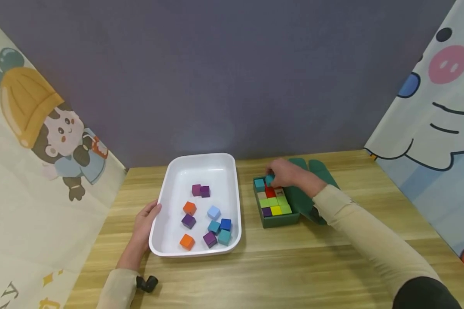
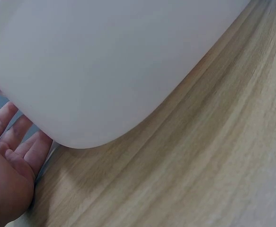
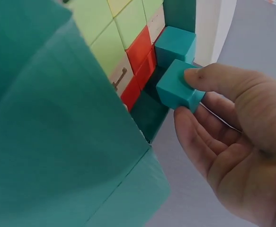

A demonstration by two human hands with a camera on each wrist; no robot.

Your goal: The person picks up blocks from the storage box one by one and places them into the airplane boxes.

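Observation:
In the head view my right hand (image 1: 284, 172) is over the far end of a green box (image 1: 280, 222). Between thumb and fingers it pinches a teal cube (image 3: 178, 85), held slightly tilted beside another teal cube (image 3: 175, 45) that sits in the box corner. Red, light green, yellow, purple and plain wooden cubes fill nearby places in the box; a gap shows at the corner under the pinched cube. My left hand (image 1: 144, 223) grips the left side of a white tray (image 1: 216, 166), thumb at the rim and fingers (image 2: 36, 151) against its outer side.
Several loose cubes lie in the tray, among them an orange cube (image 1: 187, 241), a light blue cube (image 1: 214, 212) and a purple cube (image 1: 210, 239). The box's green lid (image 1: 325, 171) is folded open to the right. A grey wall (image 1: 232, 86) rises behind the wooden table (image 1: 255, 279).

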